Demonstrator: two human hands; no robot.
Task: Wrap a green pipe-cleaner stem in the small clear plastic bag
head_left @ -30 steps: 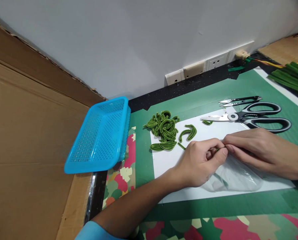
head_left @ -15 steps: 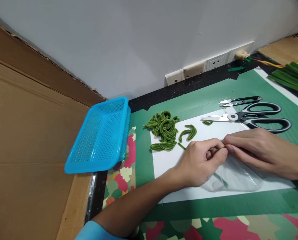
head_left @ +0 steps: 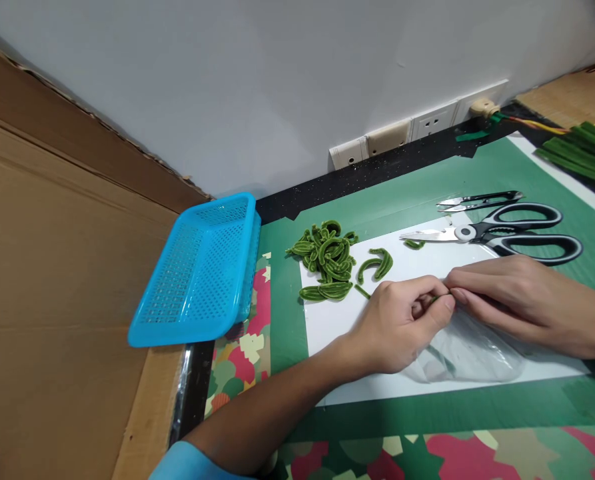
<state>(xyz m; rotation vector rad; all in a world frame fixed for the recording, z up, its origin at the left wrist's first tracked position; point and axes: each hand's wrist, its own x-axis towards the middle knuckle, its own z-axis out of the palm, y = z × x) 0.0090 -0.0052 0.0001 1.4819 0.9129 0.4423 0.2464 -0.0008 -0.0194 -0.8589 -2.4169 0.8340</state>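
My left hand [head_left: 402, 327] and my right hand [head_left: 512, 297] meet fingertip to fingertip over a white sheet [head_left: 337, 320], both pinching a small green fuzzy piece [head_left: 434, 298] that is mostly hidden between the fingers. Under the hands lies a crumpled clear plastic bag [head_left: 470, 353]. A pile of bent green fuzzy pieces [head_left: 327, 260] lies to the left of my left hand, with two loose curved ones [head_left: 377, 263] beside it.
Large black-handled scissors [head_left: 507, 237] and small snips [head_left: 477, 200] lie behind my right hand. A blue plastic basket [head_left: 202, 273] leans at the left table edge against cardboard [head_left: 52, 267]. Long green stems [head_left: 582, 153] lie far right. Wall sockets [head_left: 417, 127] line the back.
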